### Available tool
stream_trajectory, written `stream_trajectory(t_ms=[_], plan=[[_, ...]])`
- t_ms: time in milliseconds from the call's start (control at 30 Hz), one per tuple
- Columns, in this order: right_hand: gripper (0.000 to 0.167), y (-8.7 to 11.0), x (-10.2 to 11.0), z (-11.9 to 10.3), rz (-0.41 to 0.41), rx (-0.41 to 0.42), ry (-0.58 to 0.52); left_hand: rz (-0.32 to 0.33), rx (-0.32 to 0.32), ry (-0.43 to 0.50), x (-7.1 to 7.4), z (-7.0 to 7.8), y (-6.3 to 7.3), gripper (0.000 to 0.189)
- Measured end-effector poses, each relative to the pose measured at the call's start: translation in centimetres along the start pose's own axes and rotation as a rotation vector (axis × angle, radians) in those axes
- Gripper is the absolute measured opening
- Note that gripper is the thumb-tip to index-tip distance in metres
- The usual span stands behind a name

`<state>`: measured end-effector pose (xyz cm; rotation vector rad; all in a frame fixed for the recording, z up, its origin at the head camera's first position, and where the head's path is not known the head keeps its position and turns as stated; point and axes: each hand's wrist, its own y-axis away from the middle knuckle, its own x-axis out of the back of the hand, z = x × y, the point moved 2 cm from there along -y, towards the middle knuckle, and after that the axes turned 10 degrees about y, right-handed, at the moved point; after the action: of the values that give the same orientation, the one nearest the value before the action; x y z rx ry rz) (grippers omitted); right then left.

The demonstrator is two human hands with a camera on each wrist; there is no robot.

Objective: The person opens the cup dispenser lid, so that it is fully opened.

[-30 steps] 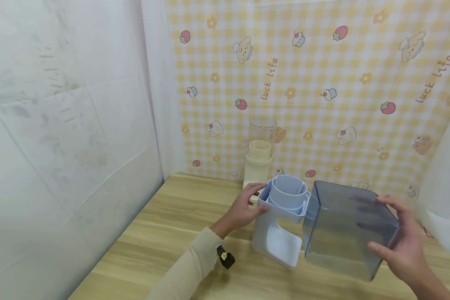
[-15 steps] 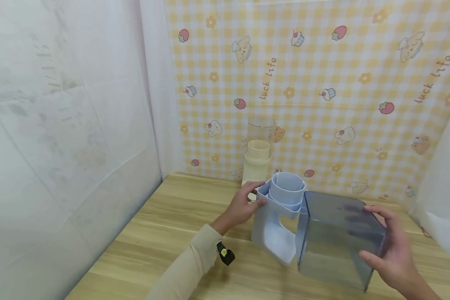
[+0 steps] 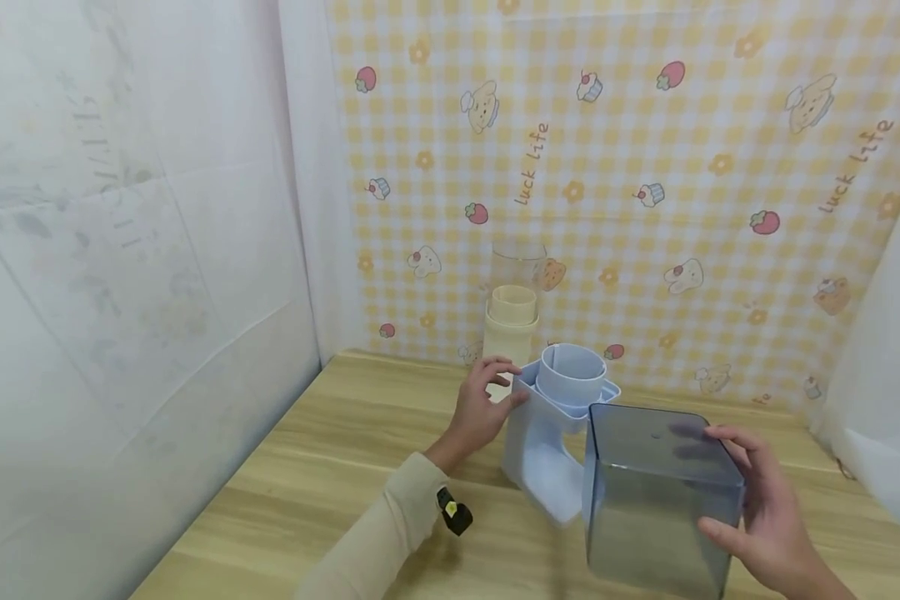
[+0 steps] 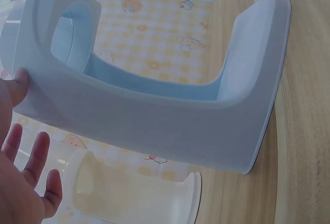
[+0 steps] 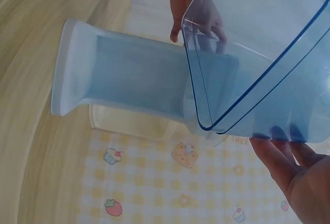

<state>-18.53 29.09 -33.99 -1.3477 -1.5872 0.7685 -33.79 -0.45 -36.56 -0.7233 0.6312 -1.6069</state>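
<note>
A light-blue C-shaped dispenser stand (image 3: 523, 446) stands on the table, with a round light-blue cup (image 3: 572, 377) in its top. My left hand (image 3: 486, 404) holds the stand's upper left corner, thumb in front and fingers behind. The left wrist view shows the thumb (image 4: 19, 82) against its side and the other fingers spread apart. My right hand (image 3: 768, 508) grips a transparent smoky-blue box (image 3: 660, 508) by its right side, thumb in front and fingers behind. Closed end up and open rim (image 5: 198, 105) down, the box overlaps the stand's right edge in the head view.
Behind the stand is a cream dispenser (image 3: 506, 337) with a clear cylinder on top. A yellow checked cloth (image 3: 630, 150) hangs at the back of the wooden table (image 3: 292, 475). White curtains (image 3: 150, 250) hang on the left and right.
My right hand has brought the box left and lower, to the stand's front right, and turned it more upright. The left hand keeps its hold on the stand, which has turned slightly.
</note>
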Motion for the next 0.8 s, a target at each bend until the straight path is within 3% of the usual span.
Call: stream_trajectory(t_ms=[233, 600, 800], plan=[[0.084, 0.1, 0.0, 0.0, -0.030, -0.001, -0.023, 0.006, -0.030, -0.042, 0.1, -0.3, -0.7, 0.020], [0.091, 0.6, -0.6, 0.3, -0.090, -0.032, 0.023, 0.016, 0.063, -0.062, -0.4, -1.1, -1.6, 0.023], [0.088, 0.6, -0.9, 0.8, -0.100, -0.056, 0.079, -0.020, 0.096, -0.075, -0.9, -1.4, -2.5, 0.021]])
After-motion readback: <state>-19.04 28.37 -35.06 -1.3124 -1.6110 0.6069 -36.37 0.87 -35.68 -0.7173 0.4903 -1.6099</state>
